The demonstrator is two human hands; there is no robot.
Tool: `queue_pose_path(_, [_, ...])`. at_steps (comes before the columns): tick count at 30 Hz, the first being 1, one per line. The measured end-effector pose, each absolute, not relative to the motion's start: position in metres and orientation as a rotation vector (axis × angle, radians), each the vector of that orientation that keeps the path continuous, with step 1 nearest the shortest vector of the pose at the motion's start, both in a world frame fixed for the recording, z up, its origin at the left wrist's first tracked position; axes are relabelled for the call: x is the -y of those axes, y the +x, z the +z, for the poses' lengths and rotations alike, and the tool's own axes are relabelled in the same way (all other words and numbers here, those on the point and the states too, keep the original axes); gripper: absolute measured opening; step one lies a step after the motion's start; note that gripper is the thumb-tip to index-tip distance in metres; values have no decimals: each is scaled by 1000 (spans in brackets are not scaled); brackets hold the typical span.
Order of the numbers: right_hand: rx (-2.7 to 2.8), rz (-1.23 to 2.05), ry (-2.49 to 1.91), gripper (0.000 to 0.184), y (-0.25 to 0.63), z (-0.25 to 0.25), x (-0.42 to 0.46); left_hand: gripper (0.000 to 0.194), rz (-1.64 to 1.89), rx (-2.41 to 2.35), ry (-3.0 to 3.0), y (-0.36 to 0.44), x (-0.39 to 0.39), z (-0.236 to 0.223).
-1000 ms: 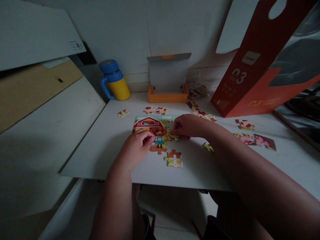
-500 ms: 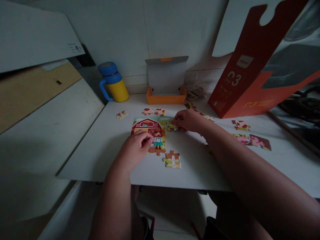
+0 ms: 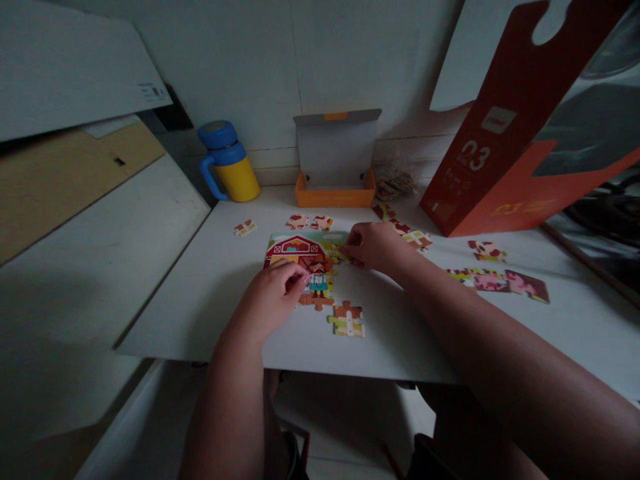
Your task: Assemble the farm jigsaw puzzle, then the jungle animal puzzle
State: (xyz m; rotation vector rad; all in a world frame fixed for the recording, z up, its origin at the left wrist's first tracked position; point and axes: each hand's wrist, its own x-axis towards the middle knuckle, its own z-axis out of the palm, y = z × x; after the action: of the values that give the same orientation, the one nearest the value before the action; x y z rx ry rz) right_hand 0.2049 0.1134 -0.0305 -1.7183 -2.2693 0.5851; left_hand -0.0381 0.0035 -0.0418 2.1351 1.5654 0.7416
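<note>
A partly joined jigsaw puzzle (image 3: 296, 244) lies on the table, showing a red barn and a farmer. Over its lower left rests my left hand (image 3: 277, 290), fingers curled and thumb close to the forefinger; whatever is under the fingertips is hidden. At the puzzle's upper right, my right hand (image 3: 373, 245) is closed in a pinch on a yellow-green puzzle piece (image 3: 339, 252), which is against the joined part and partly covered by the fingers. A loose fence piece (image 3: 347, 321) lies just below the puzzle. Two pinkish pieces (image 3: 297, 221) sit above it.
An open orange box (image 3: 336, 198) stands at the back, beside a clear bag of pieces (image 3: 395, 183). Left is a blue-and-yellow jug (image 3: 235, 175); right, a tall red box (image 3: 467, 173). More pieces (image 3: 500, 282) lie right of my forearm, and one (image 3: 245, 228) far left.
My right hand has shifted slightly left and down with the puzzle piece, bringing it closer against the joined puzzle. My left hand stays in place. The camera view has shifted a little.
</note>
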Motion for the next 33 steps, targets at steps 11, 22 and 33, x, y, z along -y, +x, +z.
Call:
queue_pose_path(11, [2450,348,-1483,27,204,-32,-108,13,740,-1571,2133,-39,-3,-43])
queue_pose_path(22, [2581,396,-1251,43,208,-32,-108,14,728,-1570,2140,-39,-3,-42])
queue_pose_path(33, [2621,380,-1286,45,210,-33,-112,14,731,-1558,2126,-39,-3,-40])
